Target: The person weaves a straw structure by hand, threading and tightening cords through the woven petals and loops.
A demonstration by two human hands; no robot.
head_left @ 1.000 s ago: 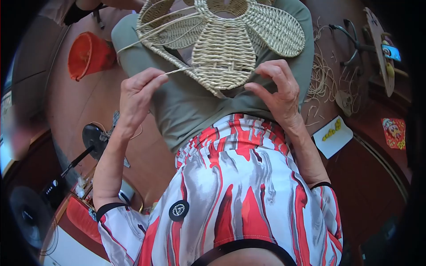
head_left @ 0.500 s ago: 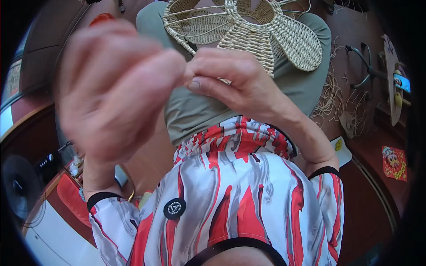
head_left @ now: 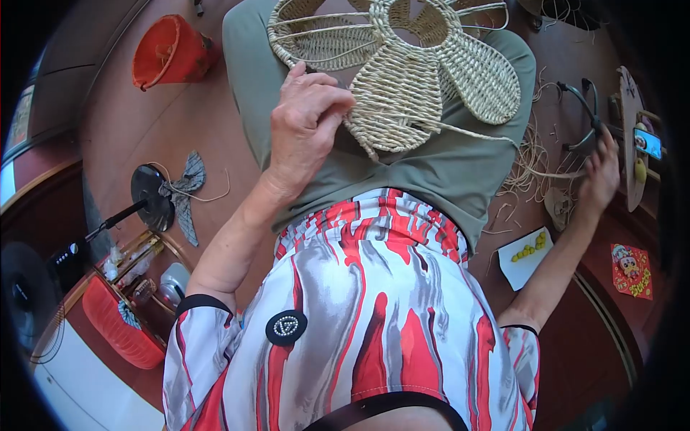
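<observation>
On my lap rests a flower-shaped straw weaving (head_left: 399, 90), with a round open centre and several petals. Some petals are filled in; the upper left one has bare ribs. My left hand (head_left: 309, 122) is closed at its left side, fingertips by the rim of the left petal and thumb beside the front petal. A straw cord (head_left: 478, 135) runs from the front petal across my knee to the right. Far out to the right, my right hand (head_left: 602, 172) is slightly blurred, with cord reaching its palm; its fingers seem closed on that cord.
Loose cord (head_left: 535, 154) lies tangled on the floor at right, near a round board stand (head_left: 632, 136) holding a phone (head_left: 647, 144). Yellow fruit (head_left: 528, 248) sits on white paper. At left are a red bucket (head_left: 169, 54), a fan base (head_left: 152, 197) and a red basket (head_left: 118, 323).
My hands, held together in front of the camera before, have moved apart. The left came down to the weaving; the right swept far out to the right. The bucket and front petal are now uncovered.
</observation>
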